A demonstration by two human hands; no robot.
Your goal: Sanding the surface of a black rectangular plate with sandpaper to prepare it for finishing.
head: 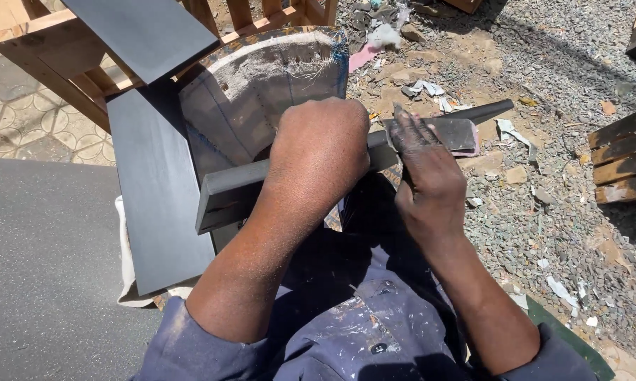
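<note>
Left hand (321, 152) grip is clenched around the dark grey tapered wooden bar (290, 176), mid-length, across the lap. Right hand (424, 176) presses the sandpaper sheet (455, 134) flat on it, just right of that grip. Bar looks stiff, light, dusty-slick; hold mid-length.

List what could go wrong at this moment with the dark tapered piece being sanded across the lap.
1. The left hand alone grips the dark tapered piece, which spans the lap with both ends unsupported; it may twist or slip.
2. The right hand presses the sandpaper with bare, dust-coated fingers, so abrasion seems possible.
3. The loose dark boards beside the knee could get knocked onto the gravel.
</note>
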